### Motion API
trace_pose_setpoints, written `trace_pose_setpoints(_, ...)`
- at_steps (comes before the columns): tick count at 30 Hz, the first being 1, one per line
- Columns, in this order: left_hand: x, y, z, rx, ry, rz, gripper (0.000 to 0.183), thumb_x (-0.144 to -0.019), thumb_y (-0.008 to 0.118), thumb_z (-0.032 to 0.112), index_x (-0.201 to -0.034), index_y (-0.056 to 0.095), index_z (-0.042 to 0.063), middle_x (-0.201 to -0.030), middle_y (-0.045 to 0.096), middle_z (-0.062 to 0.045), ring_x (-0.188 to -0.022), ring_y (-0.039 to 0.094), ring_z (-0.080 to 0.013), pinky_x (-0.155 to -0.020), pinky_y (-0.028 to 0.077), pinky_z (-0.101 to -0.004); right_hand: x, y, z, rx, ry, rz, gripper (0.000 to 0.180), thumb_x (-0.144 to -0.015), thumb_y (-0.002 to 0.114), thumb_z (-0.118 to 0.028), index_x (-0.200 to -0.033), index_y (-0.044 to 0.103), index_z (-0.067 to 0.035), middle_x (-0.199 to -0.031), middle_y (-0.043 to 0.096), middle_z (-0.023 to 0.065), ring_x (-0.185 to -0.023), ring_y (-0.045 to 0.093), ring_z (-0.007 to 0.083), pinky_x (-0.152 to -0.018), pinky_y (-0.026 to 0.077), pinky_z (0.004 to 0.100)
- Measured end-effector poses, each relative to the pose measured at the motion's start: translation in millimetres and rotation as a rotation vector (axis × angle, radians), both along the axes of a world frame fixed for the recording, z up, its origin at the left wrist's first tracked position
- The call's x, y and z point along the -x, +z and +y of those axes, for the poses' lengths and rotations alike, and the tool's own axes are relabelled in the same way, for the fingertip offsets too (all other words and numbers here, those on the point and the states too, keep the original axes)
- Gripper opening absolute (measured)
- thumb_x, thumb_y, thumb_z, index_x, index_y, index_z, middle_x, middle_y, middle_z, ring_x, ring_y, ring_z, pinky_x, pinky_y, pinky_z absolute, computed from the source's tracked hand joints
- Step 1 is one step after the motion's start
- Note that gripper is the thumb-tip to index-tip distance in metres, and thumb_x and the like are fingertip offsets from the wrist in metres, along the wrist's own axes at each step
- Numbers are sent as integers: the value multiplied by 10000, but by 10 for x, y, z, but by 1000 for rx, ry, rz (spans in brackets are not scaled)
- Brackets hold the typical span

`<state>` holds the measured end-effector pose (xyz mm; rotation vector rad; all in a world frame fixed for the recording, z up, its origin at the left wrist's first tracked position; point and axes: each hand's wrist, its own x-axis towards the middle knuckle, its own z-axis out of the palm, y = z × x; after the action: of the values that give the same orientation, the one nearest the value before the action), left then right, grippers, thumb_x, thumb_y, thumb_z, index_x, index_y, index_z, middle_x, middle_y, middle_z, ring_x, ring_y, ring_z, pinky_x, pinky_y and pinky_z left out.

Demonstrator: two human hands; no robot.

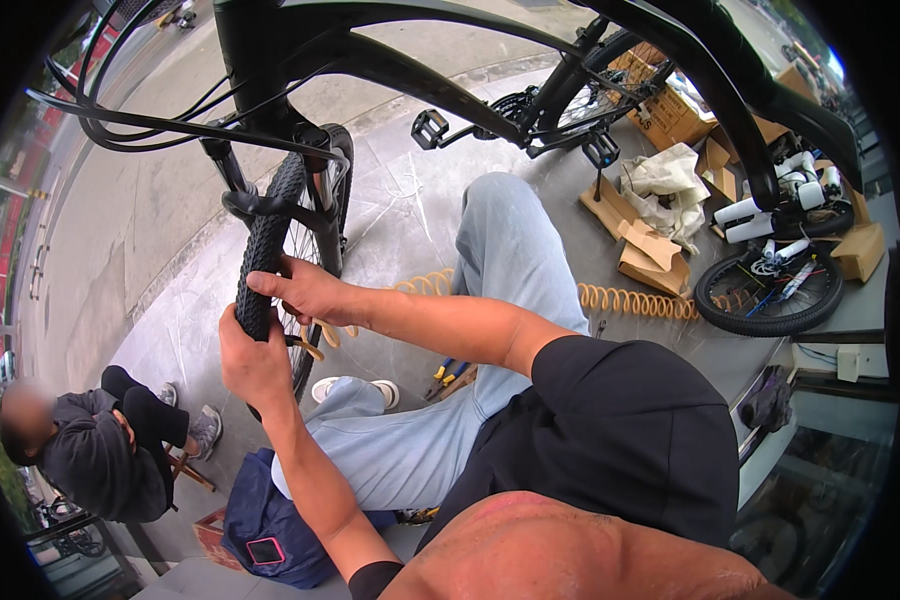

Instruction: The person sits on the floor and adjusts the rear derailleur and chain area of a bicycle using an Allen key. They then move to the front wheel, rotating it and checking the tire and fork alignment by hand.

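A bicycle with a black frame [420, 64] stands before me, its knobby front tire [270, 236] between the fork legs. My left hand [255, 360] is closed around the tread of the tire at its near side. My right hand [307, 292] grips the same tire just above, its thumb on the tread and its fingers behind, towards the spokes. A yellow coiled air hose [634, 301] runs along the floor behind my knee to the wheel, and its end lies close by my hands. Whether a finger touches the hose end is hidden.
Pliers [444, 375] lie by my leg. On the right are a loose bicycle wheel [769, 330], cardboard boxes [671, 120], torn cardboard [652, 262] and a whitish sack [667, 184]. A seated person [105, 450] is at the left, near a dark blue bag [270, 517].
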<state>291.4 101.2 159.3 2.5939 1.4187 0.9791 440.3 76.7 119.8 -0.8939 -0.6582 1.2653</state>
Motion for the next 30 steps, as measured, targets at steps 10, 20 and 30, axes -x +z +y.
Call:
trace_pose_setpoints(10, -19, 12, -21, 4, -3, -7, 452, -890, 838, 284, -1254, 666, 77, -1078, 750, -141, -932, 733, -394, -773, 561, -473, 6, -6, 4, 8, -7, -1, 655, -989, 738, -584, -1311, 570, -38, -773, 571, -6, -468, 446, 56, -403, 390, 245)
trace_pose_setpoints(20, -12, -8, -7, -5, 11, -18, 480, -906, 832, 333, -1289, 669, 96, -1053, 762, -151, -924, 745, -389, -786, 562, -478, 10, -2, -2, 14, -1, 2, 664, -994, 728, -589, -1327, 566, -37, -687, 530, -21, -456, 441, 59, -404, 390, 249)
trace_pose_setpoints(30, -16, -2, -2, -2, 7, -12, 478, -911, 830, 351, -1288, 671, 104, -1052, 765, -150, -925, 747, -388, -785, 565, -480, -16, -19, -5, 20, 27, 23, 687, -975, 756, -569, -1357, 570, -29, -931, 629, 35, -552, 496, 63, -438, 417, 253)
